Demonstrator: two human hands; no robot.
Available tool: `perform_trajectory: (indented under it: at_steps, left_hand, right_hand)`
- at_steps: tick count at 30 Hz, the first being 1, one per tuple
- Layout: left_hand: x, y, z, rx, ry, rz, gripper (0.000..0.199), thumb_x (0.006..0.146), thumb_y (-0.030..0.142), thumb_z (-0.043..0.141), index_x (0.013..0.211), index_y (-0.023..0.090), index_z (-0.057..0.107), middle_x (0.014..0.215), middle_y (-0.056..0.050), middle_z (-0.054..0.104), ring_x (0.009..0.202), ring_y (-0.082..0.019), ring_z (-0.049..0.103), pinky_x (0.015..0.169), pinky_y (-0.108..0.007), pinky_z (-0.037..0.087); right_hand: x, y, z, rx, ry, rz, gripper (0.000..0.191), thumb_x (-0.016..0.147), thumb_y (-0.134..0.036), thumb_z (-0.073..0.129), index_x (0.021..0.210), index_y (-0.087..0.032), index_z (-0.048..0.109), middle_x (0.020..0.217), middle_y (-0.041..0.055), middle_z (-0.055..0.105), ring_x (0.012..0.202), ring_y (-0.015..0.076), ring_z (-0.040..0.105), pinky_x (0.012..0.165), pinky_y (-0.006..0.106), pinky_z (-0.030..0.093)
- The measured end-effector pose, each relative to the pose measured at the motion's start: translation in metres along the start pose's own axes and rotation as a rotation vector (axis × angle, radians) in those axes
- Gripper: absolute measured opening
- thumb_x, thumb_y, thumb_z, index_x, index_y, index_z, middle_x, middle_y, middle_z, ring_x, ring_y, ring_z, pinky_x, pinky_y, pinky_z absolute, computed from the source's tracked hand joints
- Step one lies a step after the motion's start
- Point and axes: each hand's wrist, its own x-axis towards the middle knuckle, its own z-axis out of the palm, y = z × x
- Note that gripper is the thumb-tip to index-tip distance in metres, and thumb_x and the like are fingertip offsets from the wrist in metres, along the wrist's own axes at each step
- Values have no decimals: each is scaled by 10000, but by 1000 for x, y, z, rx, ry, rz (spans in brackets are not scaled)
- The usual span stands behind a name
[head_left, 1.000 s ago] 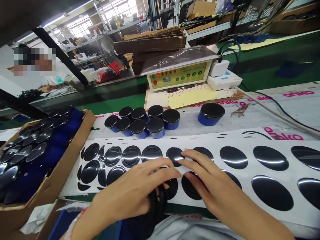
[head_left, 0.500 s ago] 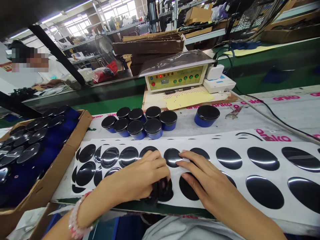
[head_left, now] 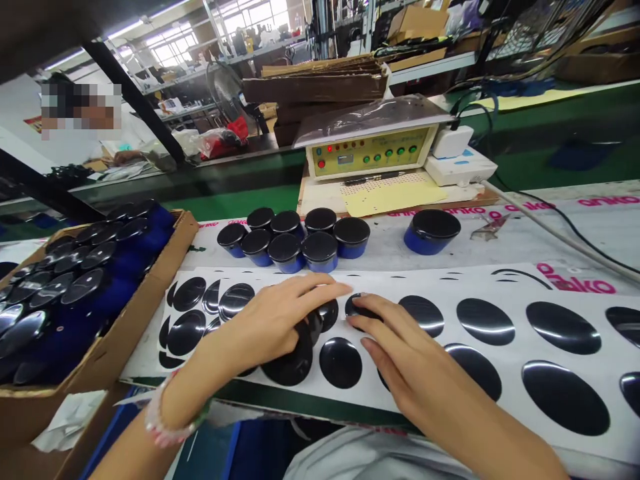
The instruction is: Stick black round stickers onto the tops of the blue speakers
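Note:
A white sheet of glossy black oval stickers [head_left: 380, 283] lies across the bench in front of me. My right hand [head_left: 415, 353] rests on it, with its fingertips at the edge of a black oval sticker [head_left: 363, 307]. My left hand [head_left: 270, 320] lies to the left, its fingers stretched towards that sticker. A small stack of black oval stickers [head_left: 295, 353] sits under my left palm, partly hidden. It seems held there, though the hand hides the grip.
A cardboard tray [head_left: 185, 233] of black stickers on blue backing stands at left. Several black-capped blue jars [head_left: 320, 252] and a larger one [head_left: 433, 232] stand behind the sheet. Behind them is a control box [head_left: 370, 150]. A power cable [head_left: 550, 223] crosses the right.
My left hand and the black stack have shifted left, away from the right hand. The left fingers now stretch flatter. The whole view has tilted slightly.

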Motion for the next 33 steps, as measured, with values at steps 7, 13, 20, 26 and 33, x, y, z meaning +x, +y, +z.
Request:
perform_trajectory:
  at_steps: [7, 13, 20, 26, 33]
  left_hand:
    - [50, -12, -10, 102, -258, 74, 510, 603, -93, 361, 996, 176, 544, 1005, -11, 606, 928, -192, 415, 675, -270, 369]
    - [58, -5, -18, 184, -359, 147, 414, 629, -94, 378, 912, 178, 510, 863, -15, 572, 858, -191, 413, 612, -291, 293]
    - [36, -9, -6, 67, -195, 50, 471, 582, -72, 352, 941, 169, 539, 971, -44, 551, 935, -191, 423, 792, -301, 389]
    - [-7, -30, -3, -266, 125, 46, 364, 743, -116, 368, 887, 181, 523, 1048, -39, 584, 1092, -172, 485, 947, -328, 405]
    - [-60, -24, -6, -659, 453, -155, 219, 888, 130, 541, 982, 233, 371, 790, 37, 409, 633, -78, 570, 588, -211, 503]
  right_hand:
    - [-1, 3, 5, -25, 24, -9, 299, 931, -97, 393, 1170, -166, 559, 1289, 103, 536, 1208, 194, 512, 936, 393, 539]
    - [-4, 2, 1, 13, -7, 9, 283, 940, -118, 396, 1155, -185, 567, 1300, 90, 536, 1207, 185, 519, 940, 397, 539]
    - [-3, 2, 1, -4, 13, -14, 314, 929, -97, 383, 1155, -179, 585, 1289, 96, 547, 1186, 196, 536, 935, 406, 541]
    - [-4, 4, 3, -24, 22, -14, 314, 932, -120, 391, 1181, -209, 560, 1287, 80, 549, 1175, 183, 553, 901, 402, 565]
    - [-6, 6, 3, -110, 42, -69, 310, 922, -120, 397, 1181, -197, 549, 1291, 96, 546, 1164, 195, 571, 863, 361, 583]
